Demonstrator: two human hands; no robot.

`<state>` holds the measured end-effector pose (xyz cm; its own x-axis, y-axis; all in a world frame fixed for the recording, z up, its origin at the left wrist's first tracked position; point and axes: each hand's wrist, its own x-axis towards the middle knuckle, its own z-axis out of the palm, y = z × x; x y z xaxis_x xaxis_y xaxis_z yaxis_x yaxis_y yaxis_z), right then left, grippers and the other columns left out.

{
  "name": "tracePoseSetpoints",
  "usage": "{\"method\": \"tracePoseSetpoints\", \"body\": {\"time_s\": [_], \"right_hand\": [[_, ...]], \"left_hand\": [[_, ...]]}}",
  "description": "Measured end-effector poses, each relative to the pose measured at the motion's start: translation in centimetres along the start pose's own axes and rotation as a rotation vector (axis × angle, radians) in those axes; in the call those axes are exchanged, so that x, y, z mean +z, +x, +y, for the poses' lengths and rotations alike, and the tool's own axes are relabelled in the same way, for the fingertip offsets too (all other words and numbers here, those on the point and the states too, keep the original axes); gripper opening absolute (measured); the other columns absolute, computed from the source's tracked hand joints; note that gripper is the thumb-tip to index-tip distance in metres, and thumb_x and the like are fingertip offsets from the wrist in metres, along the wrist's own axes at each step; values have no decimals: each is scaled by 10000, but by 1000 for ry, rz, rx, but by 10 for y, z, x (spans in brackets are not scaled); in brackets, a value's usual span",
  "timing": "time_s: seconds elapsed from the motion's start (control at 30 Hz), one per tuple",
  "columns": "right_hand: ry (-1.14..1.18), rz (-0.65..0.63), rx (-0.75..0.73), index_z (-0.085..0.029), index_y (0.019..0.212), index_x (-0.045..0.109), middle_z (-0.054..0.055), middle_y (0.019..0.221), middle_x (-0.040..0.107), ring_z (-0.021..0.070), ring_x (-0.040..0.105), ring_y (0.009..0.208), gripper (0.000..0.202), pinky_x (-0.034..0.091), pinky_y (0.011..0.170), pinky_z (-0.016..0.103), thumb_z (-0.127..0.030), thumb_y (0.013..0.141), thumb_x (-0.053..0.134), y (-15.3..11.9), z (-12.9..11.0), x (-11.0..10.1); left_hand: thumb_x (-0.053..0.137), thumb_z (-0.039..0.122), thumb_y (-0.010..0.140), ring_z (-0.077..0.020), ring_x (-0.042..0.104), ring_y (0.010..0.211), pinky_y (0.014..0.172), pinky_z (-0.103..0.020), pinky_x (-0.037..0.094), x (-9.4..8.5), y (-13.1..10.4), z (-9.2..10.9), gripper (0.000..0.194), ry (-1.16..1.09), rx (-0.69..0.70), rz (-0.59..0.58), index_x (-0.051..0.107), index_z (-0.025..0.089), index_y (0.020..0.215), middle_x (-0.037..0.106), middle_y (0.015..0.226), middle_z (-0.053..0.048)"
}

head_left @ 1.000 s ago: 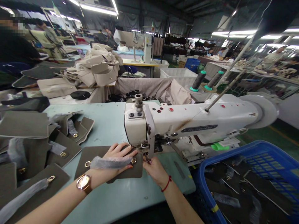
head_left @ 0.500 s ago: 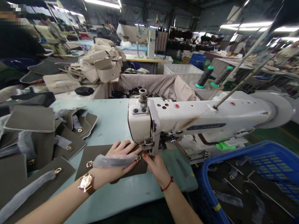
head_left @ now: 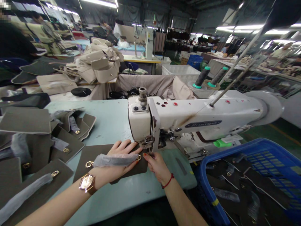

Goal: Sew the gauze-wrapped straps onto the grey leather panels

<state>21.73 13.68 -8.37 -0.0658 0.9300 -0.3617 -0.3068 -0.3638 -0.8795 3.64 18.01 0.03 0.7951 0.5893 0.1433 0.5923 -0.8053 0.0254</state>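
A dark grey bag panel (head_left: 94, 152) lies flat on the pale green sewing table, its far right edge under the head of a white sewing machine (head_left: 139, 122). My left hand (head_left: 109, 173) rests on the panel with fingers stretched and spread. A handle wrapped in clear plastic (head_left: 115, 160), with a gold ring at each end, runs across the back of that hand. Right beside the presser foot, my right hand (head_left: 158, 167) pinches the panel's right edge with thumb and curled fingers. The machine head and hands hide the needle point.
More grey panels with wrapped handles (head_left: 35, 147) are heaped on the left of the table. A blue plastic basket (head_left: 205, 179) at right holds similar pieces. Beige bag parts (head_left: 101, 61) pile up behind. Two thread cones (head_left: 203, 77) stand behind the machine; a person (head_left: 16, 40) is at far left.
The camera view has shifted slightly, moving the background a little leftward. Both hands and the panel keep nearly the same place at the machine.
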Motion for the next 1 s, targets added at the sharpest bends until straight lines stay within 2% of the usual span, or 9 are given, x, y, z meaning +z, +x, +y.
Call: {"method": "tracePoseSetpoints", "body": {"time_s": [0.2, 0.43, 0.63, 0.8, 0.9, 1.0], "right_hand": [[-10, -12, 1, -175, 715, 511, -130, 423, 286, 22, 166, 342, 391, 87, 366, 201, -506, 698, 718, 0, -1, -2], [9, -26, -3, -174, 716, 508, -127, 427, 288, 22, 171, 342, 379, 81, 357, 199, -489, 708, 719, 3, 2, -3], [21, -22, -30, -185, 664, 472, -125, 435, 248, 23, 157, 355, 394, 84, 356, 196, -492, 713, 713, 5, -3, 0], [-21, -10, -58, -178, 730, 521, -119, 450, 241, 35, 162, 363, 358, 105, 358, 197, -496, 747, 683, 6, -4, 1], [-59, 18, -92, -163, 740, 568, -103, 453, 294, 44, 201, 377, 342, 161, 377, 193, -490, 772, 665, 6, -3, 2], [-146, 30, -166, -149, 785, 635, -48, 516, 465, 80, 375, 452, 332, 291, 450, 197, -480, 805, 635, 6, -4, 0]], "left_hand": [[406, 299, 911, -261, 468, 1006, 800, -389, 368, 1, 0, 2, 294, -31, -14, 40, 580, 262, 1145, 576, 1125, -79], [407, 292, 917, -271, 467, 1019, 809, -405, 369, -1, 0, 4, 295, -8, -29, -22, 558, 265, 1169, 567, 1149, -74], [435, 291, 905, -262, 492, 952, 780, -401, 375, -2, 4, 0, 266, 0, -20, -13, 578, 268, 1129, 591, 1076, -70], [441, 292, 907, -251, 499, 955, 803, -391, 379, -3, 5, -3, 262, -15, -26, 2, 592, 262, 1119, 601, 1069, -69], [442, 324, 913, -257, 484, 1029, 849, -392, 374, 0, 3, -5, 286, -40, -38, -1, 580, 275, 1159, 599, 1108, -59], [491, 415, 889, -280, 463, 1105, 884, -413, 374, 9, -1, -7, 353, -58, -71, 9, 560, 291, 1213, 590, 1180, -61]]}}
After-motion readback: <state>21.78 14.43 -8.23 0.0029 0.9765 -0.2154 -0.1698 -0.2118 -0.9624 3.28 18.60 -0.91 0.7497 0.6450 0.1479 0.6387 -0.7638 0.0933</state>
